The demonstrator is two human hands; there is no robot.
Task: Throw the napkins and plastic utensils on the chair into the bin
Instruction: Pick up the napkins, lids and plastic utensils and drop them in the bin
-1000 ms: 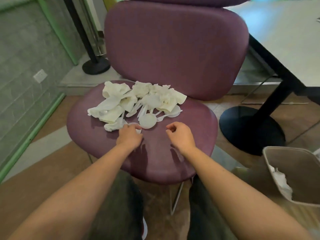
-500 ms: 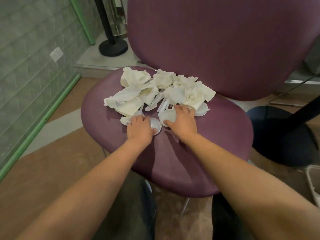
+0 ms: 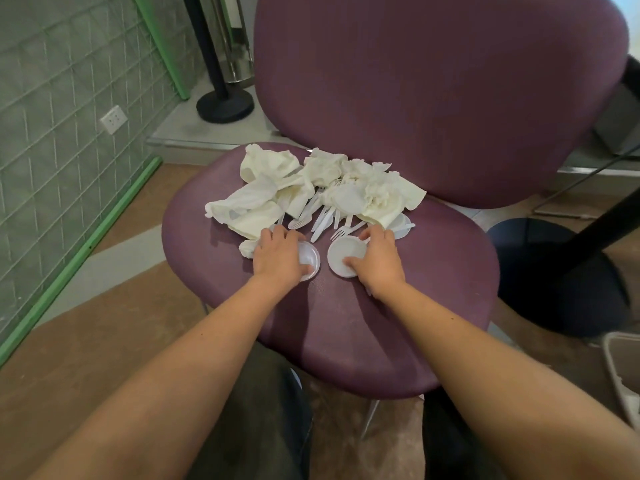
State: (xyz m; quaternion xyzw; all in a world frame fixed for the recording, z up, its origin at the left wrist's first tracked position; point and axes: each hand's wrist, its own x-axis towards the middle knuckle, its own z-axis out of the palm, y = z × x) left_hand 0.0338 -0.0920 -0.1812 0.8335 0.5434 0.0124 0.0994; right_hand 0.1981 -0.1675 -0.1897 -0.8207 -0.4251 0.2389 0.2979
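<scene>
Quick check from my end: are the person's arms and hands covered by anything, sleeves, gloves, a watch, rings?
Nothing is worn. Both forearms are bare from wrist to the frame edge, with no sleeve in view. The left hand and right hand have no gloves, and no watch, band or ring shows on the visible sides.

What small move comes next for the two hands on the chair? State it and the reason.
Probably curl both hands closed and lift. The left hand lies over one small white dish and the right hand grips another white dish on the seat; the bin waits at right.
</scene>
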